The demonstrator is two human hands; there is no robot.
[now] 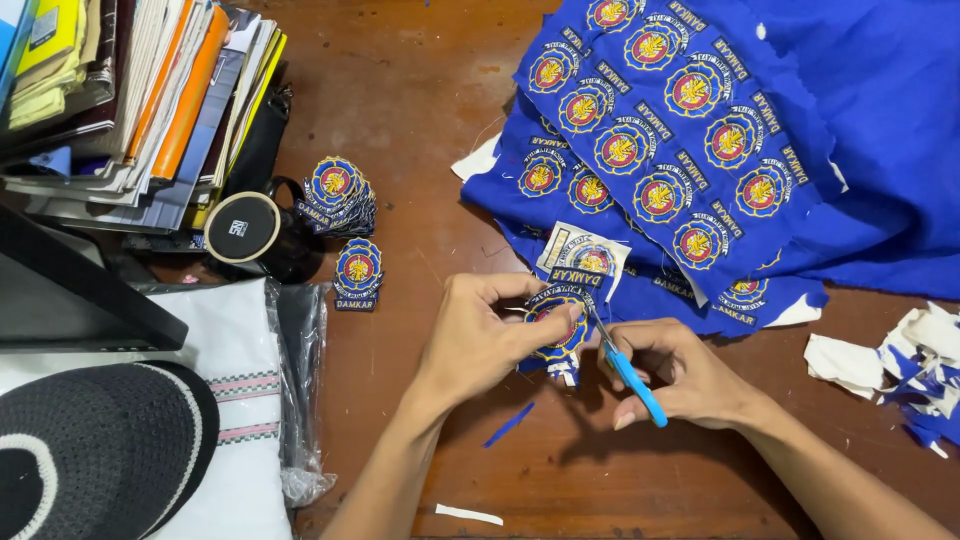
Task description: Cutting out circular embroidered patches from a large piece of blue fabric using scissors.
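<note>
On the wooden tabletop (420, 100), a stack of cut badges (340, 195) lies far left. The left hand (480, 335) has its grip clamped on an embroidered badge (558, 325); the right hand (690, 375) grips blue-handled scissors (625, 370) touching its edge, below the blue badge cloth (700, 120).

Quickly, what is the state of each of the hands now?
Left hand: closed, holding an embroidered patch.
Right hand: closed, holding blue-handled scissors.

Book stack (150, 90), perhaps a cap (100, 440)
</note>
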